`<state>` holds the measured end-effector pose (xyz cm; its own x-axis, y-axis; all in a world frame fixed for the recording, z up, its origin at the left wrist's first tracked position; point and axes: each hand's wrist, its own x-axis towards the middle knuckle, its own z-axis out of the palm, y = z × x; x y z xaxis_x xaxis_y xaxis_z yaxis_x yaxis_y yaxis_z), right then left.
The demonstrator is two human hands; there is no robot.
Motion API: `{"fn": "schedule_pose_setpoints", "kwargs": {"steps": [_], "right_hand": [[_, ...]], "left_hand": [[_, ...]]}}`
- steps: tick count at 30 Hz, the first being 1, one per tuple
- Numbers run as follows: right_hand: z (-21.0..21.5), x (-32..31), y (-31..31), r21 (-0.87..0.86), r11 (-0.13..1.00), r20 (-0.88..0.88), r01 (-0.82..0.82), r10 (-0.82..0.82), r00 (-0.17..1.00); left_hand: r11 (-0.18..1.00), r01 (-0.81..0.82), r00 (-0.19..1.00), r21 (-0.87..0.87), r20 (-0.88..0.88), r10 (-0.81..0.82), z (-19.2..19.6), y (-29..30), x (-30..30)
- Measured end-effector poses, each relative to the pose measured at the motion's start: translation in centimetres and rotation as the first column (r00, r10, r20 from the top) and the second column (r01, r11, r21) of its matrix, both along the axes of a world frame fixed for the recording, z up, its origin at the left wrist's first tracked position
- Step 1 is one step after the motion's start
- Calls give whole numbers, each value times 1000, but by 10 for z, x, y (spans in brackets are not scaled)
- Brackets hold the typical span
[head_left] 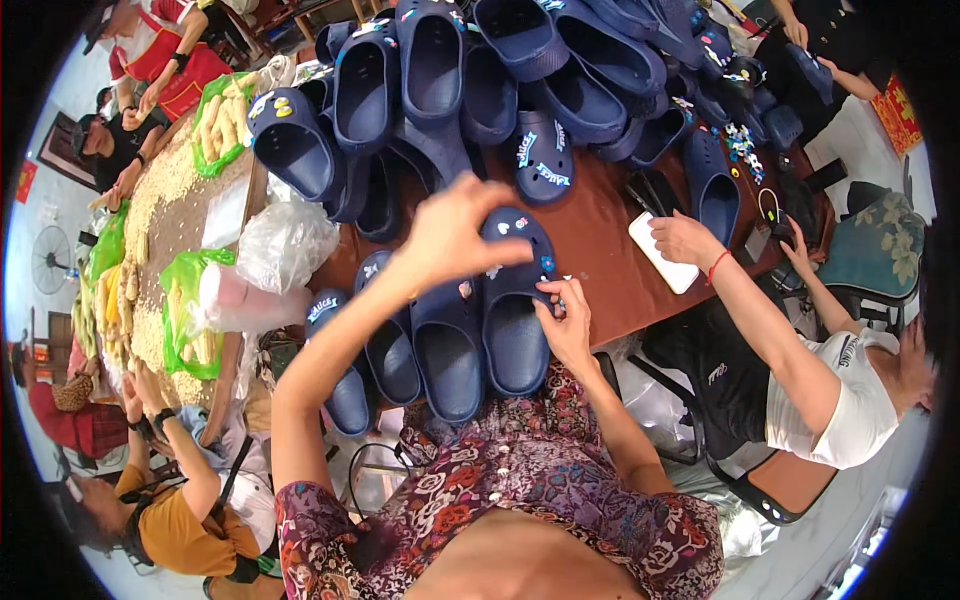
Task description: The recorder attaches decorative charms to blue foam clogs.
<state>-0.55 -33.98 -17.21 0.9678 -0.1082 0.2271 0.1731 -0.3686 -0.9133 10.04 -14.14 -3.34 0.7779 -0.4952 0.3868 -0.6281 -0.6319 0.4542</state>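
A navy clog with small colourful charms on its toe lies at the table's near edge in front of me. My left hand hovers over its toe, fingers and thumb spread, with nothing visible in it. Beside the clog's right edge, the fingers of my right hand are pinched together; whatever is between them is too small to name. To the left of that clog are another navy clog with a charm, and two more partly behind my left forearm. Beyond my hands sits a small navy clog with white-and-blue lettered charms.
Navy clogs are heaped across the far side of the brown table. A white phone lies under a co-worker's hand at right. Loose charms lie farther back. At left are a clear plastic bag and corn kernels.
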Motion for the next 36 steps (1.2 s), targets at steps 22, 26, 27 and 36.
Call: {"fn": "schedule_pose_setpoints", "kwargs": {"steps": [22, 26, 27, 36], "right_hand": [[-19, 33, -47, -79, 997, -205, 13, -29, 978], [5, 5, -37, -279, 960, 18, 27, -23, 1000], [23, -7, -23, -119, 993, -126, -22, 7, 992], [12, -64, -1, 81, 987, -255, -137, 153, 955]], "left_hand": [[990, -134, 935, 34, -326, 138, -96, 1, -77], [989, -148, 940, 21, -307, 147, -98, 0, -77], [987, -158, 942, 22, -298, 157, -99, 1, -77], [974, -193, 975, -121, -134, 177, -57, -1, -82]]}}
